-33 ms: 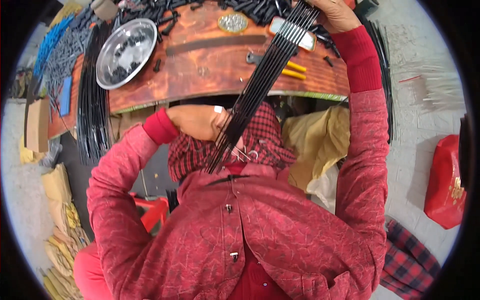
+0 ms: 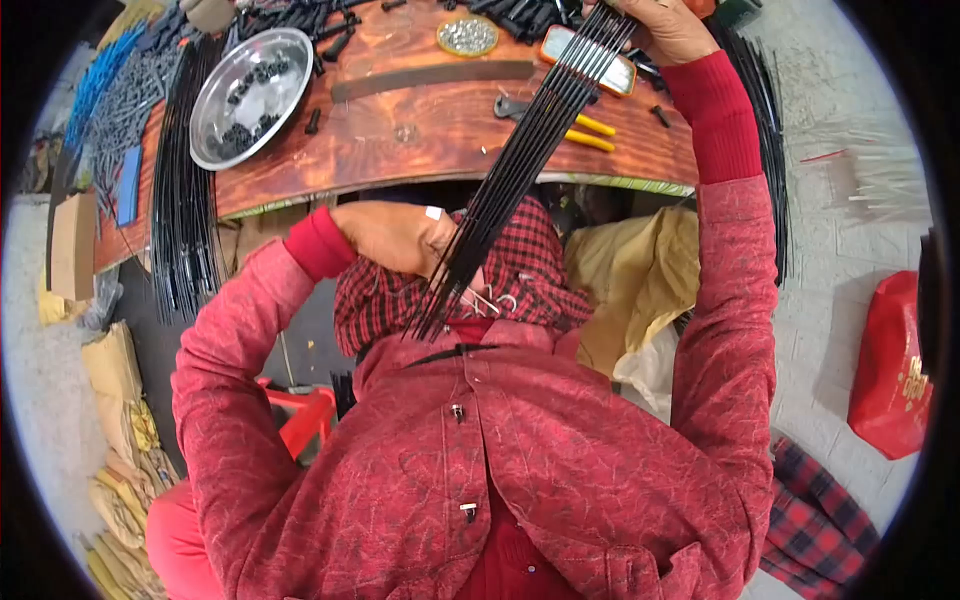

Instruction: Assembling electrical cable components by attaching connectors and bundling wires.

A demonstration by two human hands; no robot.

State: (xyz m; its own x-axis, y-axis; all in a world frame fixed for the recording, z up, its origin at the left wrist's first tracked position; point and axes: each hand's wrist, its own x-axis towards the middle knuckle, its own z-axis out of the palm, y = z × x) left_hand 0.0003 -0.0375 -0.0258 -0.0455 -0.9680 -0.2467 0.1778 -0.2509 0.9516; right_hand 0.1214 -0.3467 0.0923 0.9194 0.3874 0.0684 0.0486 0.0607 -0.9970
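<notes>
A bundle of long, thin black rods [image 2: 525, 160] slants from upper right down to my chest. My right hand [image 2: 672, 30] is closed around its upper end, above the far right of the table. Lower down, my left hand [image 2: 400, 238] grips the same bundle near its lower end, over my checked apron or cloth [image 2: 370, 310]. The left fingers are partly hidden behind the rods. A small white patch [image 2: 434, 213] sits on the left hand. The rods' lower tips fan out slightly, and pale bands show near the upper end.
On the wooden table [image 2: 400, 150] are a clear bowl [image 2: 205, 130] of small black parts, yellow-handled pliers [image 2: 590, 135], a flat dark strip [image 2: 430, 80] and a dish of small metal pieces [image 2: 467, 36]. More black rods [image 2: 180, 200] hang over its left edge. A red bag [image 2: 885, 370] stands right.
The bundle's lower tips have shifted slightly left and spread a little. Both hands keep their hold, and the table appears slightly higher in view.
</notes>
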